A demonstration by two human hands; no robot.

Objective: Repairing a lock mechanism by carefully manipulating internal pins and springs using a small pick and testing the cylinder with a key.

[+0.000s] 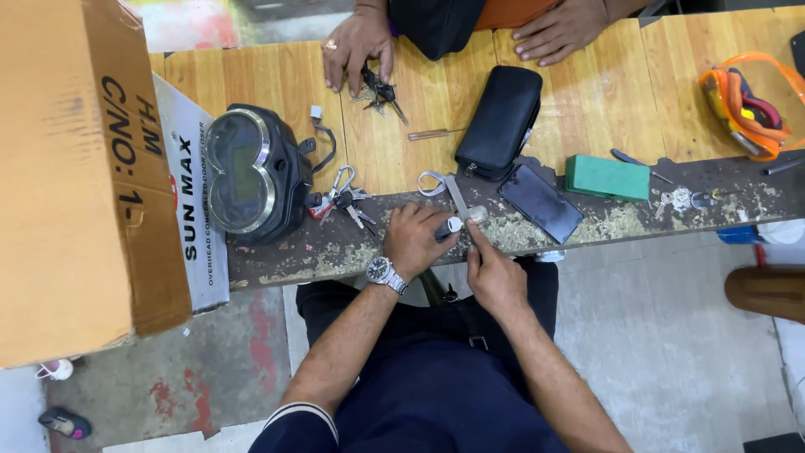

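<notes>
1. The left hand (412, 239), with a wristwatch (381, 270) on its wrist, is closed around a small dark tool (447, 227) with a pale tip, at the near edge of the surface (277, 75).
2. The right hand (496, 275) sits at about 4 o'clock from the left one, its fingers curled and its forefinger pressed against a small metal piece (475, 215); what this piece is cannot be told clearly, as it is small and partly covered.
3. The metal piece lies on the worn dark strip (335, 247) along the near edge, amid pale filings, with a flat metal file (457, 195) just at 12 o'clock from it.
4. At 9 o'clock from the hands lies a bunch of keys (342, 201), and beyond it a black instrument cluster (251, 174) beside a cardboard box (75, 176).
5. At 2 o'clock rest a dark phone (541, 202), a green block (607, 177) and a black pouch (499, 122).
6. Farther at 3 o'clock lie orange safety goggles (746, 105).
7. At the far edge, 12 o'clock, another person's hand (359, 46) touches a small folding tool (379, 91); that person's other hand (560, 29) lies flat.
</notes>
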